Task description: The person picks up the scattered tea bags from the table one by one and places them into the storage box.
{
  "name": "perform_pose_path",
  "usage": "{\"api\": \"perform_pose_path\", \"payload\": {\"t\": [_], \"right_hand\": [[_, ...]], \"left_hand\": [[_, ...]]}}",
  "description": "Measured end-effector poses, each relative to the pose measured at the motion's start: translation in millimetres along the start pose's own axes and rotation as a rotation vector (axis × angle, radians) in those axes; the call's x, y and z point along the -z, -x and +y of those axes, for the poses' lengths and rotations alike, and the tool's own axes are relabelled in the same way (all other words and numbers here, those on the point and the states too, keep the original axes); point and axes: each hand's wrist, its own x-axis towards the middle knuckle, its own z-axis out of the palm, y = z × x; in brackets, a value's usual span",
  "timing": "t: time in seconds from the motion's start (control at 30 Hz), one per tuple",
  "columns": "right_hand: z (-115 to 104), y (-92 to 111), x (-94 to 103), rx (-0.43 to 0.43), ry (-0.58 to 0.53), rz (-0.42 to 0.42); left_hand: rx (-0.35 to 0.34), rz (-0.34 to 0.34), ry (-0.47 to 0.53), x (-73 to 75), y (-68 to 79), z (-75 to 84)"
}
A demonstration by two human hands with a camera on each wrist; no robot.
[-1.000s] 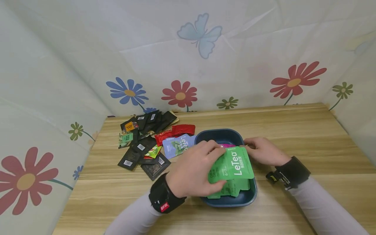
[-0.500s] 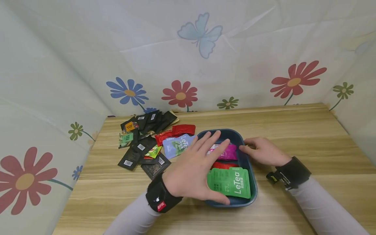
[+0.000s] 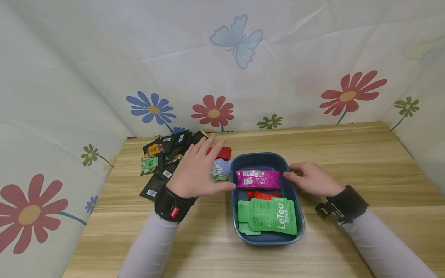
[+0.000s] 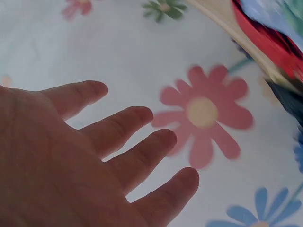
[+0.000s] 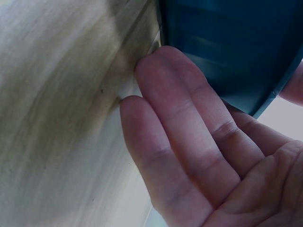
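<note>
Change over the last second: the left hand (image 3: 196,170) has let go of the green LeTea pouch (image 3: 272,216) it was holding over the tub (image 3: 260,161), and has shifted left, clear of the rim, to above the loose packets. The pouch now lies flat at the tub's near end, label up, on more green packaging; the red packet (image 3: 262,195) lies just beyond it and the magenta packet (image 3: 259,180) farther back. Judgement: that placement is finished, and the left hand is free. Outside the tub, on the surface (image 3: 347,154), the lilac LeTea pouch (image 3: 220,170) and the black packets (image 3: 153,188) are partly hidden by the left hand. Pose, left: palm down, spread fingers (image 4: 142,151) holding nothing, thumb pointing toward the tub; the left wrist view shows them in free air before the floral backdrop. Pose, right: the right hand (image 3: 314,179) is unchanged, pinching the tub's right wall, thumb at the rim, other fingers (image 5: 165,94) lying along the outside near the surface. How firmly it grips cannot be told.
</note>
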Motion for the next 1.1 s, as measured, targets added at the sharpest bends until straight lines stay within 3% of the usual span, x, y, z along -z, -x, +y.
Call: {"api": "perform_pose_path", "payload": {"t": [0.23, 0.57, 0.77, 1.1], "right_hand": [[1, 1, -0.9, 0.002, 0.008, 0.000], [0, 1, -1.6, -0.006, 0.005, -0.005], [-1, 2, -1.6, -0.008, -0.004, -0.011], [-3, 1, -0.3, -0.007, 0.003, -0.003]], "left_hand": [[0.082, -0.042, -0.018, -8.0, -5.7, -18.3], [0.141, -0.128, -0.091, -36.6, -15.1, -28.7], [0.137, -0.155, -0.130, -53.7, -19.3, -34.4], [0.106, -0.117, -0.161, -68.4, -25.9, -39.1]]}}
